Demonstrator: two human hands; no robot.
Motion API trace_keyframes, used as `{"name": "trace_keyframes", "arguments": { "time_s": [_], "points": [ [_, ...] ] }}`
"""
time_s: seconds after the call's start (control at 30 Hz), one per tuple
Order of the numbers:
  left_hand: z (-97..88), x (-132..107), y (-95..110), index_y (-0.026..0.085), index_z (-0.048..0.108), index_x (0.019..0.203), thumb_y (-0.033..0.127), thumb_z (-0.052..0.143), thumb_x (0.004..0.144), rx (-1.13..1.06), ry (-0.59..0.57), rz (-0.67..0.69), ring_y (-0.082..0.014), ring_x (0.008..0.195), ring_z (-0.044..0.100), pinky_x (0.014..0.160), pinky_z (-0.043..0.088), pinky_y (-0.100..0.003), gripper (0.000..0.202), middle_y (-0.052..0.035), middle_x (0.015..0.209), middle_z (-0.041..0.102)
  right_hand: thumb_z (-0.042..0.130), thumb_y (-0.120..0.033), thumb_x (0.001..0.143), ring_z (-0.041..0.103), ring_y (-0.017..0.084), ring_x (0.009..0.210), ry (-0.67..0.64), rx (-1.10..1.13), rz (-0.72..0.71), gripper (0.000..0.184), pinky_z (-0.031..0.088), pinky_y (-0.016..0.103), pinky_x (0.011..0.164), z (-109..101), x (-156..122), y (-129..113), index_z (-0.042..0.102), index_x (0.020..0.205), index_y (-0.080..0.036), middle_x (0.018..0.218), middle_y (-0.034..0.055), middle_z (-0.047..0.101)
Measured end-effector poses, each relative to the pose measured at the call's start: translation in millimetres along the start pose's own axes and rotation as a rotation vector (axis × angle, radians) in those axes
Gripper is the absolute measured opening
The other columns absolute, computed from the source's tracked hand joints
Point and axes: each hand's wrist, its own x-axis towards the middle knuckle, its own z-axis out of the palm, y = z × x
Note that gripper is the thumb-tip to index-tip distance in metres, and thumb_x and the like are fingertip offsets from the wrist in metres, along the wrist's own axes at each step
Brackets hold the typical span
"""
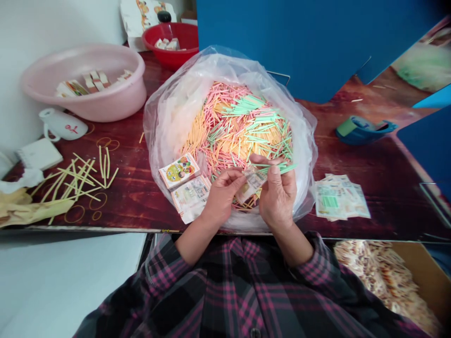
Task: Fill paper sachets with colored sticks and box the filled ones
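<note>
A clear plastic bag (169, 108) stands wide open in front of me, heaped with short pink, orange and green sticks (229, 126). Over its near side, my left hand (220, 199) pinches a small printed see-through packet (251, 184) between thumb and fingers. My right hand (280, 199) is closed on a few green sticks (288, 167), which jut out past its fingers; it also meets the packet's right edge. Left of my hands, a stack of printed packets (179, 170) and a flat packet (191, 197) lie on the bag's near rim.
Several filled packets (341, 197) lie at right, below a blue tape dispenser (364, 129). At left are a pink basin (105, 105), a white mug (66, 125), loose yellowish sticks (75, 178) and rubber bands. A red basin (172, 58) stands behind; a box of packets (384, 277) sits below right.
</note>
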Motion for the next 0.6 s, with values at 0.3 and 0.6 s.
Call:
{"name": "trace_keyframes", "arguments": {
  "time_s": [0.3,0.6],
  "points": [
    [-2.6,2.2,-3.6,0.019,0.074,0.072,0.034,0.091,0.069,0.067,-0.022,0.050,-0.0146,0.091,0.060,0.087,0.048,-0.029,0.023,-0.0010,0.102,0.067,0.070,-0.039,0.094,0.073,0.015,0.090,0.027,0.165,0.104,0.015,0.057,0.041,0.100,3.9,18.6,-13.0,0.061,0.100,-0.028,0.085,-0.0062,0.067],
    [-5.4,2.9,-4.6,0.020,0.076,0.071,0.029,0.088,0.070,0.100,0.033,0.107,-0.0170,0.107,0.060,0.094,0.047,-0.030,0.015,-0.0030,0.116,0.064,0.072,-0.049,0.091,0.051,0.009,0.059,0.009,0.118,0.128,0.026,0.060,0.036,0.090,-1.5,39.9,-27.3,0.060,0.088,-0.027,0.066,-0.0096,0.042]
  ]
}}
